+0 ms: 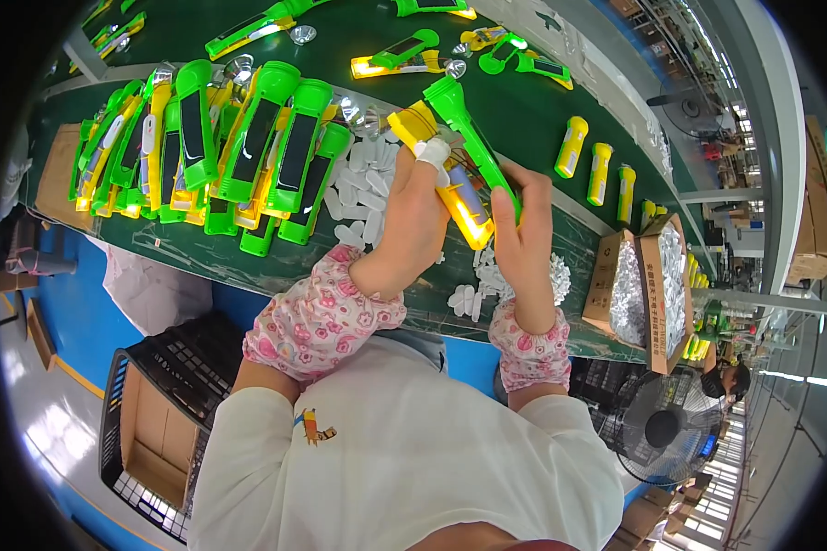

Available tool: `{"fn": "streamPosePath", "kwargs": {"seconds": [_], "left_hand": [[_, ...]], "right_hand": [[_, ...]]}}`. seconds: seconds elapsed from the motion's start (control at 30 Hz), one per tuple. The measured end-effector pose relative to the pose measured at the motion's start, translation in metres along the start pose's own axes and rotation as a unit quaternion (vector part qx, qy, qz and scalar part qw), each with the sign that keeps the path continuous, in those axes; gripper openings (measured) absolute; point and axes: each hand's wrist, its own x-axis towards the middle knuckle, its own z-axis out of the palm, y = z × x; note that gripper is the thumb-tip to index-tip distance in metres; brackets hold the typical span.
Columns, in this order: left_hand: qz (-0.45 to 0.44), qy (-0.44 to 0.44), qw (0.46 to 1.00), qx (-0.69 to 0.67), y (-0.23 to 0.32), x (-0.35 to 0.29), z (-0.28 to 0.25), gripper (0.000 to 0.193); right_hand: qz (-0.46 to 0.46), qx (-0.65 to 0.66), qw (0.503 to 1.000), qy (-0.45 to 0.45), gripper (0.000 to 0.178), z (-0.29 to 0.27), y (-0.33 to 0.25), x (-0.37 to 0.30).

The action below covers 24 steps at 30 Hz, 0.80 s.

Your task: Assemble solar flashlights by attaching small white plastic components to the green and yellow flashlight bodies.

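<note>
Over the bench's front part I hold an opened flashlight in two halves. My left hand [409, 216] is closed on the yellow half [473, 220], which has a grey-blue cylinder inside and a bright glow at its lower end. A white wrap or piece [433, 152] sits at the left fingertips; I cannot tell which. My right hand [526, 225] grips the green half [469, 129], tilted beside the yellow one. Small white plastic pieces [363, 179] lie in a heap left of my left hand, and more white pieces [467, 301] lie between my wrists.
A large stack of green and yellow flashlight halves [248, 138] fills the bench's left side. Several yellow flashlights [572, 147] stand in a row on the green belt. Cartons of shiny silvery parts [663, 294] stand at right. A fan [662, 428] and a black crate [147, 432] are below.
</note>
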Motion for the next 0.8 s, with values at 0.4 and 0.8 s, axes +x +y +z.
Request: {"fn": "streamPosePath", "kwargs": {"seconds": [0.4, 0.8], "left_hand": [[0.046, 0.024, 0.987, 0.151, -0.011, 0.017, -0.031, 0.026], [-0.09, 0.04, 0.983, 0.152, 0.016, 0.023, -0.031, 0.034]], "right_hand": [[0.006, -0.03, 0.999, -0.044, 0.051, 0.015, -0.004, -0.012], [0.021, -0.109, 0.982, -0.154, 0.065, 0.023, 0.0, -0.038]]}}
